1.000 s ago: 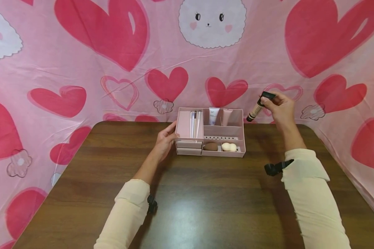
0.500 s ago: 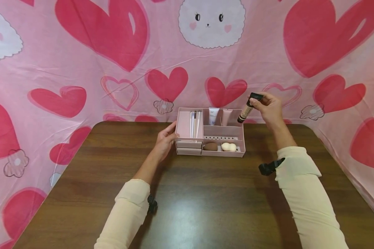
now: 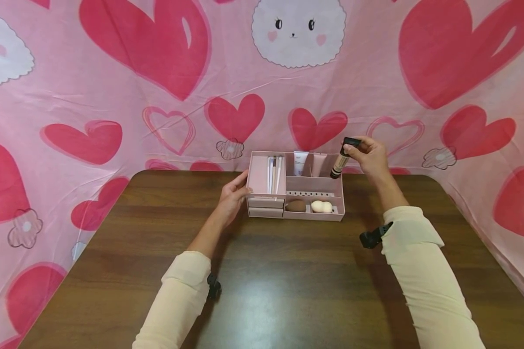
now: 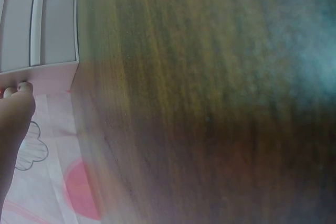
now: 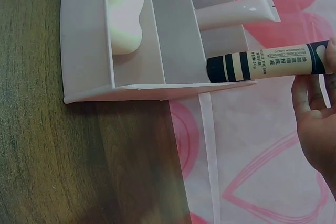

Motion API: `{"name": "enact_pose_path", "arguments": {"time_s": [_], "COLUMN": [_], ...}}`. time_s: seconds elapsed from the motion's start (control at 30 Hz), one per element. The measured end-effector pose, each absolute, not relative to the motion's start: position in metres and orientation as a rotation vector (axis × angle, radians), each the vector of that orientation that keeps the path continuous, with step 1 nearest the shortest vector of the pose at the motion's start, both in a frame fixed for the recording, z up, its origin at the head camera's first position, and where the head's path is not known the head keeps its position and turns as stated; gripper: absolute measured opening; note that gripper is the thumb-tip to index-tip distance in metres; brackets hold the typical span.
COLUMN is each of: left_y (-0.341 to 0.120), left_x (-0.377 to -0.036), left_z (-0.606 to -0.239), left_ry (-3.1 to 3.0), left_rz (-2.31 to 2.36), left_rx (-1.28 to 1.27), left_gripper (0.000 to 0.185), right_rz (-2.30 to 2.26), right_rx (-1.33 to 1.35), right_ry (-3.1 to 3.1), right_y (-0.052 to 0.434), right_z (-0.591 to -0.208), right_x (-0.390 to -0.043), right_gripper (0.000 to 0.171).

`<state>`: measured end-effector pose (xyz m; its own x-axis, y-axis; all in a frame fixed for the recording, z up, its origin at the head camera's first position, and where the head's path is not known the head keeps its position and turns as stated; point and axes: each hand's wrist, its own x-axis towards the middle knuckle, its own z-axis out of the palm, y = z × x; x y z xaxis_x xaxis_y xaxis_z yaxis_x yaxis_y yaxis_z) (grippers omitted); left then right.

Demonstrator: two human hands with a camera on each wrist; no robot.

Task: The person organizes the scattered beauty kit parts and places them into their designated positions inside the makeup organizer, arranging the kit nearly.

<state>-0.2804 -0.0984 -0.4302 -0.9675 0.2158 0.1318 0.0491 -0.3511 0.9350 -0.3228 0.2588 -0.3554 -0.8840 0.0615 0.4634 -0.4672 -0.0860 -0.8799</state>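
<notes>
A pink makeup organizer (image 3: 313, 217) stands at the back of the table. My left hand (image 3: 232, 198) rests against its left wall, fingertips touching that side in the left wrist view. My right hand (image 3: 372, 157) pinches a beige foundation tube (image 3: 339, 162) by its black upper end. The tube tilts, and its black-striped lower end is at the back right compartment, close inside the right wall in the right wrist view. A white tube (image 3: 299, 164) and a pink tube (image 3: 318, 165) stand in the back compartments to its left.
Several makeup brushes (image 3: 274, 174) lie on the organizer's left top tray, above two drawers (image 3: 265, 212). A brown sponge (image 3: 295, 206) and a cream sponge (image 3: 321, 207) sit in the front compartments. A pink heart-print cloth (image 3: 166, 87) hangs behind the wooden table (image 3: 262, 281).
My right hand has carried the foundation tube left and down, from beside the organizer to its back right compartment. The left hand has stayed at the organizer's side.
</notes>
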Motion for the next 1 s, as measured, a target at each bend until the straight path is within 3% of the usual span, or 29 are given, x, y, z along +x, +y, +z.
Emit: {"name": "enact_pose_path", "arguments": {"time_s": [0.6, 1.0], "left_y": [-0.097, -0.097], "left_x": [-0.278, -0.278], "left_z": [-0.429, -0.429], "left_ry": [1.71, 1.72], "left_rz": [2.485, 2.482], "left_rx": [0.334, 0.344], "left_gripper": [0.067, 0.067], "right_rz": [1.961, 1.876], "right_rx": [0.362, 0.3], "right_ry": [-2.006, -2.12], "right_y": [0.253, 0.259], "right_z": [-0.362, -0.392], "right_x": [-0.316, -0.334], "right_gripper": [0.035, 0.032]}}
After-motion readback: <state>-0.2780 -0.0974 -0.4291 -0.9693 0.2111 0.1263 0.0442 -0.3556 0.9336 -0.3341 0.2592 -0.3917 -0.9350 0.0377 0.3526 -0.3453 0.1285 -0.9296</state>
